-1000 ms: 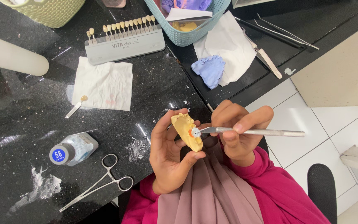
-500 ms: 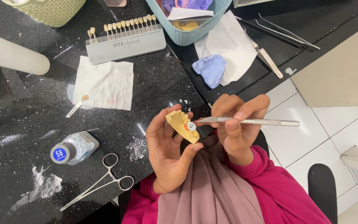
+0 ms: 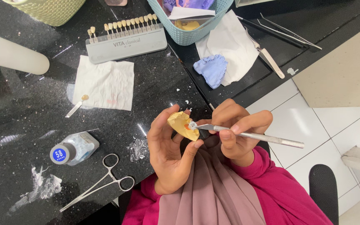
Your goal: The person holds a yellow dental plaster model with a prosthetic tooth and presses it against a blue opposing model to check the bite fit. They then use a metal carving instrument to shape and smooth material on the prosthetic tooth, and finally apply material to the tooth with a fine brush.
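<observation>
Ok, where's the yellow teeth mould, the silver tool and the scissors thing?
yellow dental cast (image 3: pixel 181 124): head view, its top face.
metal instrument (image 3: pixel 267 139): head view, mid-handle.
forceps (image 3: pixel 105 182): head view, near the pivot.

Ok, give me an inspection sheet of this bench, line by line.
Surface: black speckled counter, white smears near its front edge.
Job's things: yellow dental cast in the left hand; metal tool in the right hand, tip on the cast.
Clutter: scissor-like clamp, small bottle, tissue, tooth shade guide, blue cast, teal basket, more metal tools.
Grippers: both hands closed on their items.
Cables: nothing seen.
Surroundings: white tiled floor, black chair part.
</observation>
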Demonstrator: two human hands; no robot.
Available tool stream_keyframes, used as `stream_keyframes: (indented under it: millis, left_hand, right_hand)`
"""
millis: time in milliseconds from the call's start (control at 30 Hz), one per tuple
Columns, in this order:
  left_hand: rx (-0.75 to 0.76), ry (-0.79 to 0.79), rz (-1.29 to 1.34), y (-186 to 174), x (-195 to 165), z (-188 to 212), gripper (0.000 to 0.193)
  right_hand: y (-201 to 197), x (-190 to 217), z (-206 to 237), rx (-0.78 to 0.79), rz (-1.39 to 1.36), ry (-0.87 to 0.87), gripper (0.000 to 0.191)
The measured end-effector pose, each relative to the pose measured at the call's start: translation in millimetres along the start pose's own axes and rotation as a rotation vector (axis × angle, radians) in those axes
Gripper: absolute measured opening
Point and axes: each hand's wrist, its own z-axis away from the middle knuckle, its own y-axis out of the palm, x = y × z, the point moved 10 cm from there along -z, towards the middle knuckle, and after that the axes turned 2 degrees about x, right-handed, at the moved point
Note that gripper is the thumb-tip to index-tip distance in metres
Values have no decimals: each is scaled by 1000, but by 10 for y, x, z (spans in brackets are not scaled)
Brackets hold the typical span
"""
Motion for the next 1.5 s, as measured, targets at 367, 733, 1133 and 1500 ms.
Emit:
stream_keyframes:
  millis: [367, 733, 1133, 1500]
  left_hand:
    - [28, -29, 15, 4, 10, -6, 81]
    - [50, -48, 54, 33, 14, -21, 80]
    - [30, -16, 63, 8, 26, 18, 71]
    - [46, -31, 23, 26, 9, -9, 73]
  right_hand:
    - [-14, -98, 14, -51, -114, 58, 30]
    - [-64, -75, 11, -107, -112, 55, 29]
    - [30, 107, 59, 67, 49, 52, 36]
    - [2, 82, 28, 42, 23, 15, 35]
